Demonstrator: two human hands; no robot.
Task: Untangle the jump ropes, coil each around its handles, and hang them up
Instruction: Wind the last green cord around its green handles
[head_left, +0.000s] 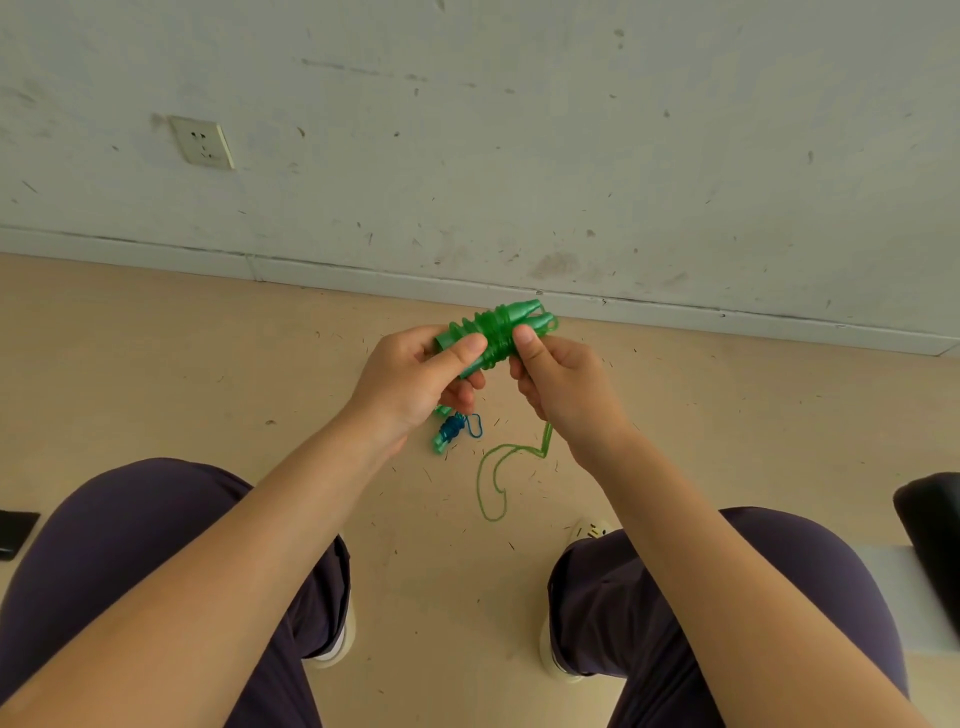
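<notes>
Green jump rope (496, 332) coiled round handles, both hands' grip clamped on it, left hand (415, 374) w/ right hand (561, 384), blue rope (451, 431) partly hidden, prob. coiled

A scuffed white wall (519, 130) is met by a pale baseboard (363, 273). A white socket (201, 141) is set into the wall at left. The beige floor (156, 364) is strewn with small dark specks.
</notes>
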